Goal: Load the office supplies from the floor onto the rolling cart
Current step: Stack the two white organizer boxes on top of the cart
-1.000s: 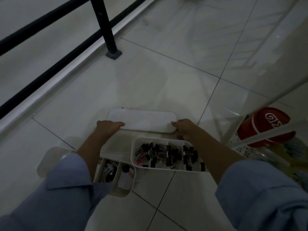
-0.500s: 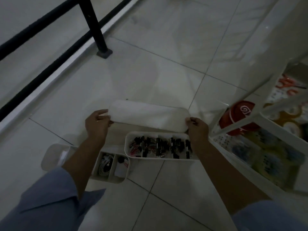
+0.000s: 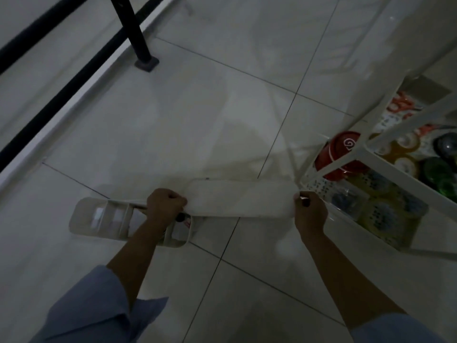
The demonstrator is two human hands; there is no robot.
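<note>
A long white lid [image 3: 241,199] lies flat over the tray of black clips, which it hides entirely. My left hand [image 3: 164,205] grips the lid's left end and my right hand [image 3: 309,210] grips its right end. A second white organiser tray [image 3: 99,217] with several compartments sits on the floor to the left, partly behind my left forearm. The white rolling cart [image 3: 346,162] stands at the right, its lower shelf touching the lid's right end.
The cart's shelves hold a red round tin [image 3: 342,149], yellow tape rolls [image 3: 405,164] and patterned packets [image 3: 380,214]. A black railing post [image 3: 138,43] and rail run along the upper left. Pale tiled floor [image 3: 197,107] surrounds everything.
The lid was picked up from the floor behind the clip tray, brought toward me and lowered over the tray; the clips are now covered. My view shifted right toward the cart.
</note>
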